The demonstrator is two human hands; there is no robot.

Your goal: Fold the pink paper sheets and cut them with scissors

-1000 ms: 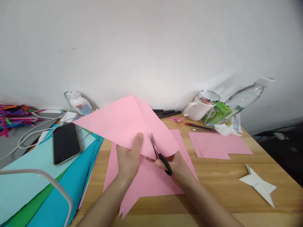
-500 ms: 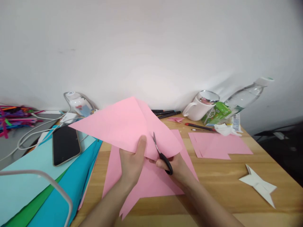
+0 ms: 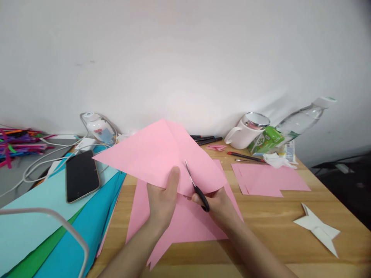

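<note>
Sheet [image 3: 145, 154] had dipped at left; left grip [image 3: 162, 204] pinched its near edge, seemingly for steadiness; right grip [image 3: 219, 204] clasped scissors [image 3: 201, 197].

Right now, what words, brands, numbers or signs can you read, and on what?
None reads clearly.
White bottle: red lettering, blurred.
Green carton: white marking, unclear.
White adapter: dark marks, too small.
Plastic water bottle: print too small.
Packet: print too small.

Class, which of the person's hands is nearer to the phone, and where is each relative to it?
Left. The left hand, gripping the pink sheet, is to the right of the phone; the right hand, holding the scissors, is farther right.
</note>
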